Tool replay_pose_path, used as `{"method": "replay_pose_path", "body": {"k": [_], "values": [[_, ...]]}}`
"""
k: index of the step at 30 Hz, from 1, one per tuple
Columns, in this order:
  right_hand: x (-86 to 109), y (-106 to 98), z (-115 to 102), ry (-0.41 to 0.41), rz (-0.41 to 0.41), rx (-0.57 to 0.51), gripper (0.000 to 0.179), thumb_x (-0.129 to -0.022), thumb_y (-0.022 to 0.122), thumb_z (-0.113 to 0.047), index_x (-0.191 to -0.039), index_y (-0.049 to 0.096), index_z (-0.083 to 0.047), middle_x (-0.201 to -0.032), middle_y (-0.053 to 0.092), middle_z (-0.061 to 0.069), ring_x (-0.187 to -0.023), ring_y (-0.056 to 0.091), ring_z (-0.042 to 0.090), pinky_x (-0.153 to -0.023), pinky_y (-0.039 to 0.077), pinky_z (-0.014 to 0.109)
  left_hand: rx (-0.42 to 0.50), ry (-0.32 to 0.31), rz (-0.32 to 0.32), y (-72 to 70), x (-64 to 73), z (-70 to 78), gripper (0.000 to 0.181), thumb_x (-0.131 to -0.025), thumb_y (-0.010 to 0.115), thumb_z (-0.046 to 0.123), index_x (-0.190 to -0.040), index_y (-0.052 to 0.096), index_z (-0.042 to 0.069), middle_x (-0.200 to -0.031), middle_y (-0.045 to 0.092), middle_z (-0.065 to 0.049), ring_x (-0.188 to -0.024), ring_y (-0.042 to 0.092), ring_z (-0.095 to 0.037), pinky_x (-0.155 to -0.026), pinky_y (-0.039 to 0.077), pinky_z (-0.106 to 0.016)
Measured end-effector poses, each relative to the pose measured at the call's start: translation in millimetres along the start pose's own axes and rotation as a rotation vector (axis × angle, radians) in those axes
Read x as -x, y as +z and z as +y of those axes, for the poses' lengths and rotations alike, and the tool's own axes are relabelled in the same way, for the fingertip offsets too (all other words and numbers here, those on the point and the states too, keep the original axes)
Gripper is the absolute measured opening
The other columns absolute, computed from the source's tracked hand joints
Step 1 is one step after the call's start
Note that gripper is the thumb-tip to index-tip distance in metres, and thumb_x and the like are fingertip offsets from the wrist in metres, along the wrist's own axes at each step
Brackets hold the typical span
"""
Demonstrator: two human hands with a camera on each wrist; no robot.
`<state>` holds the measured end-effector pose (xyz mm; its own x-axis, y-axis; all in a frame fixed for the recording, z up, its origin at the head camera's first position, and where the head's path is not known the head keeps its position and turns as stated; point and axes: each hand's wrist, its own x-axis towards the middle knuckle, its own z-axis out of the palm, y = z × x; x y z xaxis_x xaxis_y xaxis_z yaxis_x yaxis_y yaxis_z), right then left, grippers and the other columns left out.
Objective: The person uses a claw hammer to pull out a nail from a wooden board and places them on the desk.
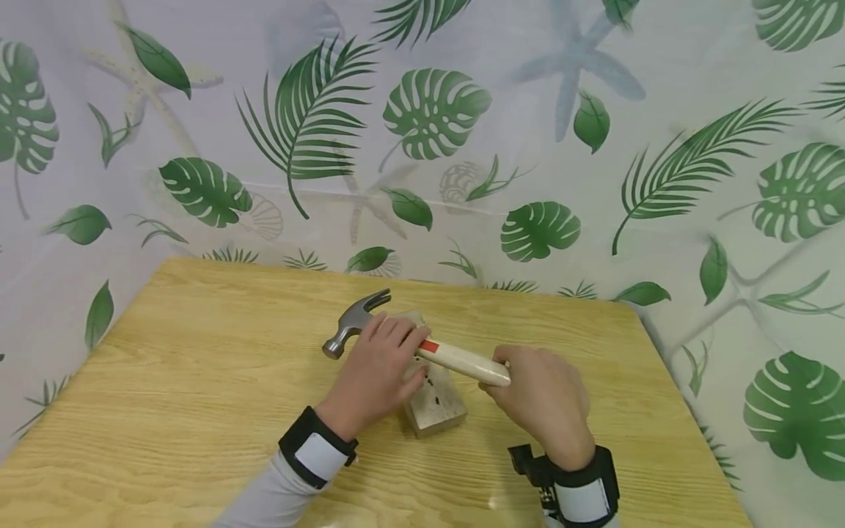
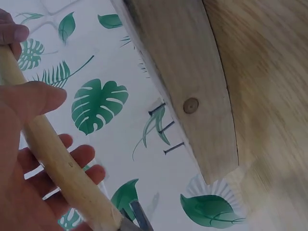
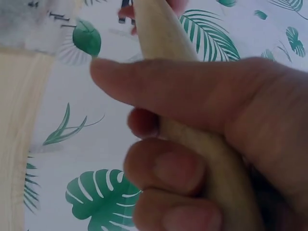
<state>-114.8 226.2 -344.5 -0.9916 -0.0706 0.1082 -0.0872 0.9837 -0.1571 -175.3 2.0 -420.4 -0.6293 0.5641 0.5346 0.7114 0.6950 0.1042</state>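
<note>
A claw hammer (image 1: pixel 462 359) with a pale wooden handle and a grey metal head is held level above the table, its head to the left. Near the head, my left hand (image 1: pixel 372 370) holds the handle; in the left wrist view the thumb lies on one side of it and the fingers on the other. My right hand (image 1: pixel 546 396) grips the far end, fingers curled round it in the right wrist view. Below the hammer lies a wooden block (image 1: pixel 436 414), partly hidden by the left hand. Several nails (image 2: pixel 173 148) stick out of one face of the block.
The block rests on a wood-grain table (image 1: pixel 218 381). Behind and beside the table hangs a white sheet (image 1: pixel 475 213) with green leaf prints. Each wrist wears a black strap (image 1: pixel 317 449).
</note>
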Motion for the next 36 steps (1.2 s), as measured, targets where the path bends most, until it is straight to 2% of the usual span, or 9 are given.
{"method": "replay_pose_path", "body": {"k": [5, 9, 14, 18, 21, 26, 28, 33, 36], "values": [[-0.9, -2.1, -13.8, -0.031, -0.035, -0.022, 0.015, -0.078, 0.087, -0.024, -0.085, 0.074, -0.019, -0.055, 0.048, -0.004, -0.047, 0.041, 0.014, -0.042, 0.03, 0.029, -0.018, -0.013, -0.045, -5.3, 2.5, -4.6, 0.02, -0.092, 0.072, 0.03, -0.099, 0.06, 0.016, -0.09, 0.054, 0.003, -0.089, 0.056, -0.019, -0.092, 0.047, -0.039], [0.4, 1.1, -19.2, -0.046, -0.04, -0.037, 0.012, -0.078, 0.085, -0.02, -0.086, 0.076, -0.02, -0.055, 0.049, -0.005, -0.047, 0.042, 0.014, -0.041, 0.032, 0.029, -0.004, -0.008, -0.096, -7.0, 4.4, -6.8, 0.027, -0.092, 0.073, 0.031, -0.085, 0.05, 0.02, -0.078, 0.046, 0.007, -0.075, 0.05, -0.014, -0.073, 0.039, -0.032], [-4.0, 6.0, -20.8, -0.081, -0.035, -0.049, 0.021, -0.076, 0.089, -0.027, -0.088, 0.074, -0.021, -0.061, 0.055, -0.006, -0.051, 0.045, 0.012, -0.044, 0.035, 0.029, -0.004, -0.031, -0.161, -7.4, 5.2, -13.4, 0.029, -0.088, 0.078, 0.032, -0.084, 0.051, 0.022, -0.075, 0.052, 0.01, -0.074, 0.053, -0.011, -0.069, 0.035, -0.029], [-8.8, 4.7, -19.3, -0.184, 0.033, -0.121, 0.036, -0.074, 0.092, -0.032, -0.103, 0.073, -0.021, -0.088, 0.068, -0.005, -0.068, 0.06, 0.012, -0.056, 0.048, 0.031, 0.017, -0.084, -0.234, -8.8, 5.9, -21.2, 0.029, -0.087, 0.079, 0.028, -0.083, 0.051, 0.023, -0.073, 0.054, 0.01, -0.073, 0.055, -0.012, -0.068, 0.035, -0.029], [-9.7, -0.6, -16.7, -0.257, 0.153, -0.242, 0.043, -0.08, 0.088, -0.032, -0.118, 0.071, -0.02, -0.114, 0.067, -0.001, -0.091, 0.069, 0.019, -0.073, 0.057, 0.039, 0.049, -0.112, -0.242, -11.7, 6.4, -24.8, 0.032, -0.086, 0.08, 0.023, -0.079, 0.049, 0.023, -0.071, 0.053, 0.009, -0.072, 0.055, -0.013, -0.067, 0.034, -0.029], [-10.0, -7.3, -10.4, -0.364, 0.466, -0.588, 0.063, -0.088, 0.079, -0.016, -0.146, 0.054, -0.015, -0.138, 0.059, 0.005, -0.122, 0.061, 0.027, -0.099, 0.051, 0.041, 0.179, -0.187, -0.162, -22.9, 4.5, -21.9, 0.029, -0.09, 0.077, 0.019, -0.081, 0.05, 0.021, -0.071, 0.054, 0.006, -0.067, 0.049, -0.013, -0.064, 0.038, -0.029], [-11.7, -7.0, -12.5, -0.409, 0.548, -0.833, 0.071, -0.089, 0.073, -0.004, -0.153, 0.043, -0.01, -0.145, 0.054, 0.01, -0.126, 0.058, 0.029, -0.106, 0.045, 0.041, 0.238, -0.211, -0.12, -28.3, 3.5, -20.0, 0.021, -0.093, 0.076, 0.018, -0.088, 0.055, 0.019, -0.072, 0.054, 0.006, -0.067, 0.049, -0.013, -0.062, 0.042, -0.03], [-13.6, -3.5, -28.5, -0.491, 0.525, -1.47, 0.05, -0.096, 0.052, 0.008, -0.145, 0.041, 0.003, -0.131, 0.058, 0.019, -0.116, 0.064, 0.031, -0.103, 0.05, 0.039, 0.352, -0.202, -0.07, -34.6, 0.2, -8.6, 0.017, -0.095, 0.073, 0.019, -0.096, 0.056, 0.019, -0.074, 0.046, 0.008, -0.07, 0.049, -0.012, -0.062, 0.043, -0.03], [-14.5, -2.1, -40.6, -0.525, 0.462, -1.688, 0.023, -0.102, 0.045, 0.004, -0.122, 0.056, 0.005, -0.108, 0.068, 0.015, -0.103, 0.07, 0.03, -0.098, 0.053, 0.045, 0.42, -0.162, -0.076, -33.6, -2.2, 1.8, 0.021, -0.098, 0.07, 0.025, -0.091, 0.051, 0.018, -0.074, 0.042, 0.007, -0.07, 0.048, -0.012, -0.063, 0.042, -0.028]]}}
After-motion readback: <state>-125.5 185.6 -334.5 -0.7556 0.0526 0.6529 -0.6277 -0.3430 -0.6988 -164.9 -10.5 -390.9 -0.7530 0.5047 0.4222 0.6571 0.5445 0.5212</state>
